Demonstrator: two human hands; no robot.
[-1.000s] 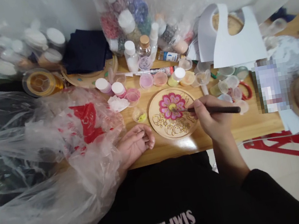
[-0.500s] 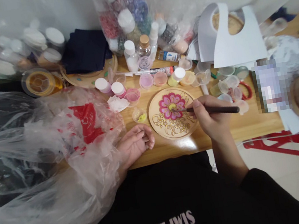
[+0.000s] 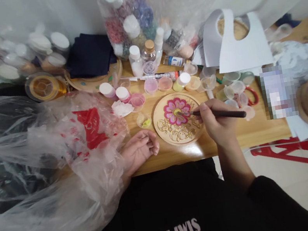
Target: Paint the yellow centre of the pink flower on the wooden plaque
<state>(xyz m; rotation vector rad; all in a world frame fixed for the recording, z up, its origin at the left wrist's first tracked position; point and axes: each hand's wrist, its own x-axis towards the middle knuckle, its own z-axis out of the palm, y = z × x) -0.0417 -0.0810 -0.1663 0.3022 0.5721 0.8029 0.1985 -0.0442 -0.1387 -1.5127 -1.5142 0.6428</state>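
Observation:
My right hand (image 3: 216, 119) grips a dark-handled tool (image 3: 230, 113) like a pen. Its thin metallic tip reaches the yellow centre of a pink flower (image 3: 176, 111) on a round board (image 3: 165, 135). Gold outlines of smaller shapes cover the board's lower half, and their insides look uncoloured. My left hand (image 3: 140, 149) lies on the table left of the board, palm partly up, fingers loosely curled around nothing. Just above it stands a small clear cup (image 3: 144, 121) with yellow-green material in it. Whether the tool ends in bristles or metal is too small to tell.
Behind the board stand small cups of pink (image 3: 137, 101) and lilac (image 3: 151, 86) material, white-capped jars (image 3: 123, 93) and bottles (image 3: 136, 61). Clear plastic sheeting (image 3: 90, 193) drapes over the left side and my left forearm. On the right are more cups (image 3: 237, 86) and a cut white paper (image 3: 244, 53).
The view has tilted slightly, shifting the background a little downward. Both hands stay nearly where they were, with the tool's tip still at the flower's centre.

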